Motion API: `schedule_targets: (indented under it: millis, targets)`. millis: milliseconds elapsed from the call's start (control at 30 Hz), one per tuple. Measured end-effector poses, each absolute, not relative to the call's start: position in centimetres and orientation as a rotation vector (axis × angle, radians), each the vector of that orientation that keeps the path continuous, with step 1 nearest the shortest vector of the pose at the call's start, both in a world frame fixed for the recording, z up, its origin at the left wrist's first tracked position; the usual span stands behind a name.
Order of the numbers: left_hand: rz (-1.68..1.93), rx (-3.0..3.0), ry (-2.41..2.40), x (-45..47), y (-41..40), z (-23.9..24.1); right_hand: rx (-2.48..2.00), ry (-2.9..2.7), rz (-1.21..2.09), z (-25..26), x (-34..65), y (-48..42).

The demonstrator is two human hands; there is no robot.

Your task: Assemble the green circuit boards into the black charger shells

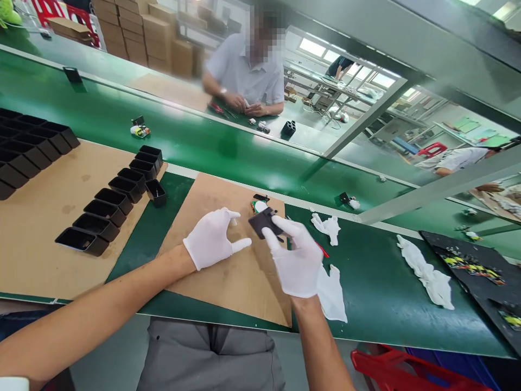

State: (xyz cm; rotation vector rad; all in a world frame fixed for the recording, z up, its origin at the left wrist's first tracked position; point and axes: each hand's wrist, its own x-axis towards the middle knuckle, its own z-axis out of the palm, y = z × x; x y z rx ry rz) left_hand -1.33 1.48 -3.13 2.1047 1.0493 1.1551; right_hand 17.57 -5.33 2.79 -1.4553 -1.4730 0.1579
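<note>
Both my hands wear white gloves. My right hand pinches a flat black square plastic piece between thumb and fingers, above a cardboard sheet. Beside it my left hand is open, thumb and fingers apart, with nothing seen between them. Just behind the black piece lies a small circuit part with green and white bits, partly hidden by it. A red-handled tool shows in part behind my right hand.
Black open boxes stand in a row at left, beside a larger block of boxes. White cloths or gloves lie at right, near a black mat with small parts. A co-worker sits across the green conveyor belt.
</note>
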Motion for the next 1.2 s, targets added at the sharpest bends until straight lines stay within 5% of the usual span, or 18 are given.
schedule_targets:
  millis: [133, 333, 667, 967, 1200]
  targets:
    - [1.234, 2.000, 1.161, -1.8, 2.0, -2.7, -1.422, -1.669, -0.221, 2.1, 18.0, -6.4]
    - [1.308, 1.914, 1.239, -2.0, 2.1, -2.7, -1.502, -1.884, -0.108, -3.8, 16.9, -7.6]
    - [1.330, 2.005, 1.188, -2.0, 2.2, -3.2, -1.505, -1.729, 0.026, -3.0, 18.0, -6.7]
    - [1.317, 2.049, 1.194, -1.6, 2.3, -3.0, -1.681, -1.518, 0.071, 2.9, 26.3, 9.5]
    - [1.296, 2.036, 1.237, -1.4, 2.4, -3.0, -1.874, -1.481, 0.144, -0.4, 30.4, 17.5]
